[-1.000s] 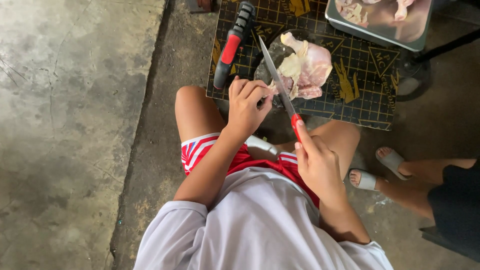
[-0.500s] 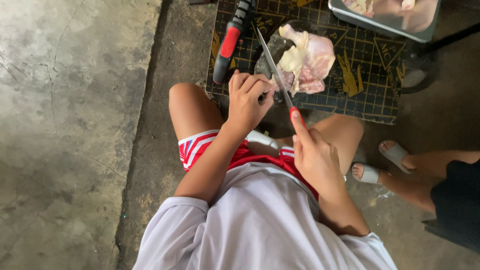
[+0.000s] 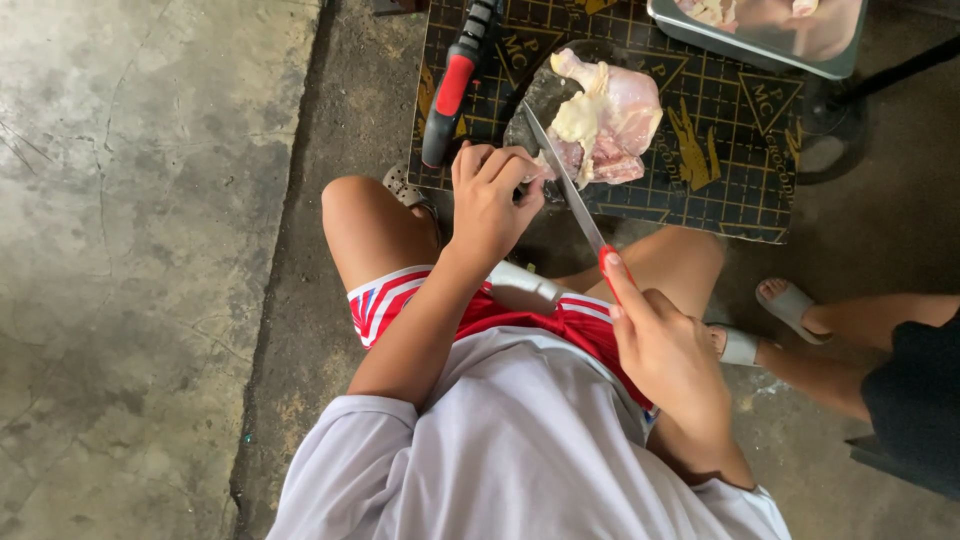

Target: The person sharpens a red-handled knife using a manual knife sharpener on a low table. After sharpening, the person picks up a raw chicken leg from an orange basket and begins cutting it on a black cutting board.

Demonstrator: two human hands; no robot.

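Note:
I crouch over a black patterned mat (image 3: 740,160) laid on the concrete floor. A piece of raw chicken (image 3: 610,115) lies on the mat. My right hand (image 3: 665,350) grips a red-handled knife (image 3: 565,185), index finger along the handle, with the blade pointing up toward the chicken. My left hand (image 3: 490,195) has its fingers curled at the chicken's near edge, next to the blade; what it pinches is hard to make out.
A second tool with a red and black handle (image 3: 455,85) lies on the mat's left part. A metal tray (image 3: 820,55) with more raw chicken sits at the top right. Another person's sandalled feet (image 3: 790,305) and legs are at the right.
The view shifted so the mat and chicken sit a little lower and more central. My right hand and knife drew slightly nearer to me; my left hand stays at the chicken's edge.

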